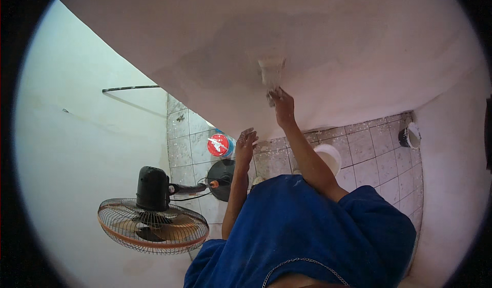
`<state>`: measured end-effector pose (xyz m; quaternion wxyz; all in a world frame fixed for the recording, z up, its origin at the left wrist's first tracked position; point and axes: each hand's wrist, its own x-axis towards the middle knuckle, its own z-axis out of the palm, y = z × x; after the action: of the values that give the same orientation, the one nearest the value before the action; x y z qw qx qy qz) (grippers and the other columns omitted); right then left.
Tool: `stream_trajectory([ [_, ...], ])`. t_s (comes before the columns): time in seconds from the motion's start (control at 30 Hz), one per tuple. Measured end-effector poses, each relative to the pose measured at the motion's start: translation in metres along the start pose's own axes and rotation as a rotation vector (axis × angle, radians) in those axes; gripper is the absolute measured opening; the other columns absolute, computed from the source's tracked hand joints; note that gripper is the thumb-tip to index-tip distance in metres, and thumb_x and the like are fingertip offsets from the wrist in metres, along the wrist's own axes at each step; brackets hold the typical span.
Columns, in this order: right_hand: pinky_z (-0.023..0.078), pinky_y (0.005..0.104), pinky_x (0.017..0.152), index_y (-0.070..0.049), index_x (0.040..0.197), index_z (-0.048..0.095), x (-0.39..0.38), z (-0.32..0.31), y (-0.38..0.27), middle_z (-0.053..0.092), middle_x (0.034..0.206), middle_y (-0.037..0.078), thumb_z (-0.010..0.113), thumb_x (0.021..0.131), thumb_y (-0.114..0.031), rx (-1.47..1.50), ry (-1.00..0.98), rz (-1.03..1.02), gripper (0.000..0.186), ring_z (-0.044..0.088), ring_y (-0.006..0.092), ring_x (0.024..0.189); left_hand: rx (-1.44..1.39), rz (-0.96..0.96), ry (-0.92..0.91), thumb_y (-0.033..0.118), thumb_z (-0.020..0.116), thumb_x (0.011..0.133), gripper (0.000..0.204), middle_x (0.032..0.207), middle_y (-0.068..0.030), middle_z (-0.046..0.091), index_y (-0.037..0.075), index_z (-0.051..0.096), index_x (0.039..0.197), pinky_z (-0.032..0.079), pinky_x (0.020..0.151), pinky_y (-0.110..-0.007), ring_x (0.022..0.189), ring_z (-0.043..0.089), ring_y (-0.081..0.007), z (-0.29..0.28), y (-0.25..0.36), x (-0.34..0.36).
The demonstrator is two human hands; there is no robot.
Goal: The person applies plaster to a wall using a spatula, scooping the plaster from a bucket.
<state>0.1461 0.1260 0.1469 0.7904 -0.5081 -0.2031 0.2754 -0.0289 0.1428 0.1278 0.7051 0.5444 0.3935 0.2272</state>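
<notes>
My right hand [282, 103], its fingers smeared with white, is closed around the handle end of a putty knife [271, 72]. The knife is coated in pale filler, and its wide end lies against the wall [333, 47] in front of me. A darker, damp-looking grey patch [225, 47] spreads over the wall around the blade. Lower and to the left, my left hand [247, 140] is raised near the bottom of the wall. It holds nothing that I can see, and its dusty fingers are loosely extended.
A black pedestal fan [154, 224] stands at my left, its round base [221, 179] on the spattered tile floor [369, 139]. A red-lidded bucket [218, 145] is beyond it. A white bucket [329, 157] and a dark, white-smeared pail [410, 135] stand to the right.
</notes>
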Motion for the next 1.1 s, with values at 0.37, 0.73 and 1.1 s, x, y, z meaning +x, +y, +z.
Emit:
stream_trajectory([
  [0.37,0.036,0.0195,0.056,0.000,0.097,0.055,-0.020,0.022,-0.021,0.054,0.073,-0.001,0.054,0.077,-0.015,-0.120,-0.094,0.030,0.024,0.044,0.0044,0.062,-0.005,-0.036,-0.042,0.023,0.042,0.083,0.034,0.108,-0.0095,0.050,0.007,0.043,0.112,0.041,0.077,-0.032,0.095,0.049,-0.0193,-0.013,-0.004,-0.003],
  [0.73,0.035,0.0201,0.051,0.000,0.100,0.056,-0.045,-0.001,0.054,0.052,0.067,-0.003,0.056,0.077,-0.017,-0.248,-0.053,0.162,0.028,0.041,0.0041,0.059,-0.056,-0.003,0.031,0.022,0.047,0.081,0.032,0.096,-0.0091,0.055,0.002,0.048,0.107,0.043,0.068,-0.027,0.085,0.053,-0.0168,-0.026,-0.012,-0.009],
  [1.1,0.034,0.0189,0.051,0.000,0.096,0.056,-0.012,0.021,-0.074,0.051,0.066,-0.003,0.055,0.078,-0.016,-0.221,-0.003,-0.090,0.024,0.040,0.0039,0.057,-0.027,-0.058,-0.026,0.026,0.044,0.082,0.036,0.107,-0.0094,0.051,0.006,0.045,0.112,0.040,0.076,-0.033,0.093,0.051,-0.0203,-0.037,-0.017,-0.010],
])
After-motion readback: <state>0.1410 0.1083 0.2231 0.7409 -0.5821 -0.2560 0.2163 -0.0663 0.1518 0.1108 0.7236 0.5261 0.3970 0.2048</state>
